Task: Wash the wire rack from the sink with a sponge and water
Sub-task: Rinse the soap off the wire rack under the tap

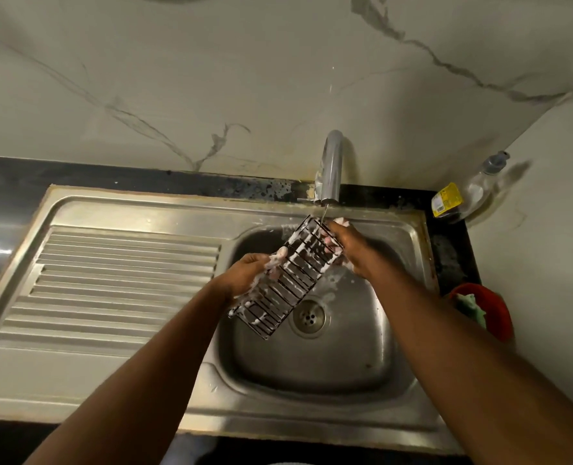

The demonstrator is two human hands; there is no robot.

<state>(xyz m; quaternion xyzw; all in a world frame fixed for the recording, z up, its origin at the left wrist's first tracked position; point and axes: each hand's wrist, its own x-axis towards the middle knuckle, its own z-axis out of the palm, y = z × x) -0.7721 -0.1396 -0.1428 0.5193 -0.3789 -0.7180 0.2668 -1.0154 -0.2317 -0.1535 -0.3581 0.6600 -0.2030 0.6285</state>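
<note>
A black wire rack (290,280), streaked with white foam, is held tilted over the steel sink basin (328,357). My left hand (246,273) grips its left long side near the middle, foam on the fingers. My right hand (352,250) holds the rack's far end just under the chrome tap (330,166). A thin stream of water falls from the tap onto that far end. Something pink shows between the wires near both hands. No sponge is clearly visible.
A ribbed steel draining board (110,283) lies left of the basin. The drain (308,317) sits below the rack. A clear bottle with a yellow label (459,196) stands in the back right corner. A red bowl holding a green cloth (479,310) rests at the right.
</note>
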